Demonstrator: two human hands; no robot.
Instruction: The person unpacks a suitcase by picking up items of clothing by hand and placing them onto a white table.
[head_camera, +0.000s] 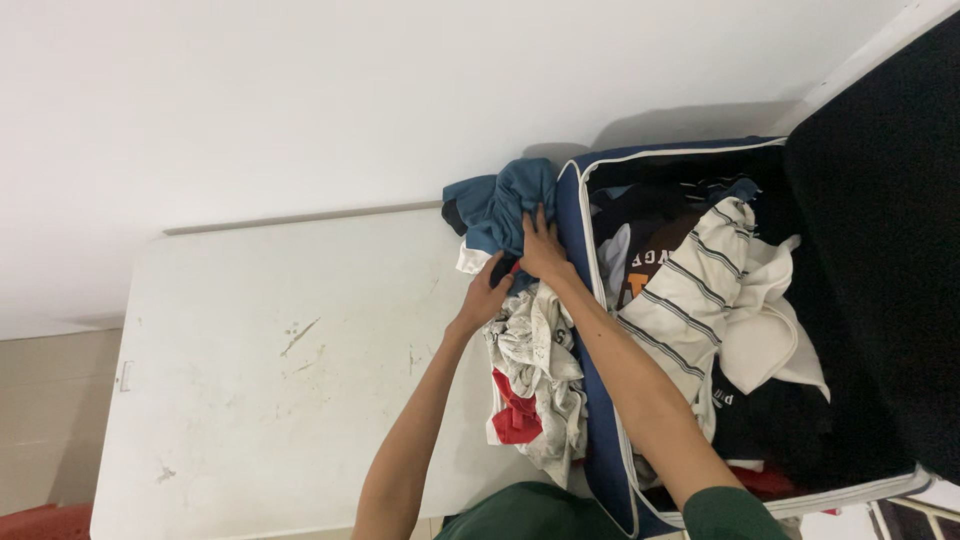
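A teal-blue garment (505, 205) lies bunched at the far end of a heap of clothes beside an open blue suitcase (573, 230). My right hand (541, 248) presses flat on this garment with fingers spread. My left hand (487, 290) grips the heap's edge just below it, fingers curled into the fabric. Below the hands lies a white patterned garment (535, 350) with a red piece (515, 415). Inside the suitcase sits a cream striped shirt (690, 290) over dark clothes.
The white table (280, 370) is scuffed and stands against a white wall. The suitcase's black lid (880, 230) stands open at the right. A tiled floor (50, 410) shows at the left, with something red at the bottom left corner.
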